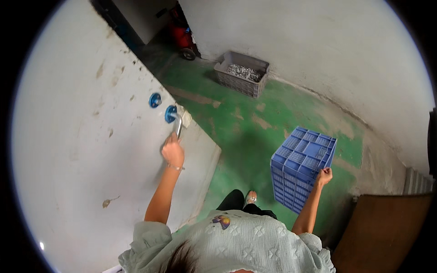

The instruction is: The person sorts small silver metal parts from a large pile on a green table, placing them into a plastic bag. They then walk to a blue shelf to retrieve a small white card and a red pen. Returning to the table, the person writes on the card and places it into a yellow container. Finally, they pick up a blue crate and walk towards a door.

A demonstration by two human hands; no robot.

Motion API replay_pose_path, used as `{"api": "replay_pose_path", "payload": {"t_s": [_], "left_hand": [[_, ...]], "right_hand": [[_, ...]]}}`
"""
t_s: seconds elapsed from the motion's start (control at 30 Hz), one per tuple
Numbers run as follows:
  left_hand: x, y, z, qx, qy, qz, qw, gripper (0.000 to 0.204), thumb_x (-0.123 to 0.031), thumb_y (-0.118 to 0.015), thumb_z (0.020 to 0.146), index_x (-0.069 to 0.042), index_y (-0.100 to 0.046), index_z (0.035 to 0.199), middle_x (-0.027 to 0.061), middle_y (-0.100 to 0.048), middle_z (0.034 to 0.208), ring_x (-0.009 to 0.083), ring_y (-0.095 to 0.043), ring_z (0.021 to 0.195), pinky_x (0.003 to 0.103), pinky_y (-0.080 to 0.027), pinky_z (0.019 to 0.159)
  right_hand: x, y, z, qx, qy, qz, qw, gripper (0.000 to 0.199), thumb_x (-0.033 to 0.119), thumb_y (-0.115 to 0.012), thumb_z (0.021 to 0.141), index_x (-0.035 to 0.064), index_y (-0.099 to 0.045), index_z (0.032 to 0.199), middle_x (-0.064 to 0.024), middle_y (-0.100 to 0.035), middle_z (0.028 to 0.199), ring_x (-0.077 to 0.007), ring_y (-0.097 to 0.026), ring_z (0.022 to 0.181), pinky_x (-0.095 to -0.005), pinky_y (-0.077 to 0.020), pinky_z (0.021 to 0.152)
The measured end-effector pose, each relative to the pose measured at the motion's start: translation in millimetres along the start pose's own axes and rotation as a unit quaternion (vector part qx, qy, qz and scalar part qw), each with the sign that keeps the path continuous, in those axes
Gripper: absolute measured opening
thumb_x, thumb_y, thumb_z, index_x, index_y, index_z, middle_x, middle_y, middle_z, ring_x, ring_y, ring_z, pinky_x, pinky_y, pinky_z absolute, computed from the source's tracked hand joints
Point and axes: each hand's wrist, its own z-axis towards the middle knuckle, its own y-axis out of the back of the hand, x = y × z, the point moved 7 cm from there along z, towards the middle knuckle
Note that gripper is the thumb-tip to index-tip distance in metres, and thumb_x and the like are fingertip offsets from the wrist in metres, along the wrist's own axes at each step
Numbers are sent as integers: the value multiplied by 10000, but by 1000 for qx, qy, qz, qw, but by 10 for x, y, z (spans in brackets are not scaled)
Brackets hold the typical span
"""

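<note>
My left hand is closed around the silver lever handle of a stained white door. The handle sits in a blue round plate, with a second blue lock fitting just beside it. On the right, my right hand grips the rim of a blue plastic crate with latticed sides. The crate is tilted, with a gridded face turned up toward me; whether anything is inside cannot be seen.
A grey crate holding small shiny metal pieces stands on the worn green floor by the white wall. Beyond the door's edge is a red wheeled object. A brown board leans at lower right.
</note>
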Motion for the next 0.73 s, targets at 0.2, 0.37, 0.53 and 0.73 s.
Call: {"api": "replay_pose_path", "payload": {"t_s": [0.2, 0.37, 0.53, 0.73], "left_hand": [[78, 512, -167, 60, 70, -54, 994, 246, -78, -603, 748, -49, -602, 991, 143, -604, 806, 314, -589, 753, 400, -454, 605], [-30, 822, -380, 16, 136, -80, 987, 226, -22, -579, 725, -18, -606, 949, 134, -610, 826, 333, -584, 767, 425, -457, 804], [-485, 697, -354, -60, 217, -125, 966, 118, -78, -568, 782, -7, -630, 853, 133, -613, 720, 335, -584, 710, 444, -412, 907], [-546, 631, -1521, -200, 277, -224, 913, 277, -191, -437, 901, -17, -638, 822, 158, -620, 724, 314, -598, 701, 468, -328, 978]], "right_hand": [[186, -17, 155, -25, -54, -144, 988, 92, 11, -519, 576, 78, -461, 601, 1, -430, 519, -95, -396, 513, -288, -351, 489], [180, -568, 695, 82, -67, 31, 994, 181, -84, -486, 586, 72, -393, 588, 35, -357, 559, -78, -334, 518, -233, -284, 462], [562, -1723, 1528, 140, 26, 99, 985, 218, -127, -481, 586, 66, -392, 633, 32, -333, 602, -59, -326, 557, -205, -265, 489], [1166, -2007, 1343, 189, 64, 236, 951, 205, -93, -500, 637, 84, -397, 638, 16, -374, 620, -53, -317, 553, -197, -242, 500]]}}
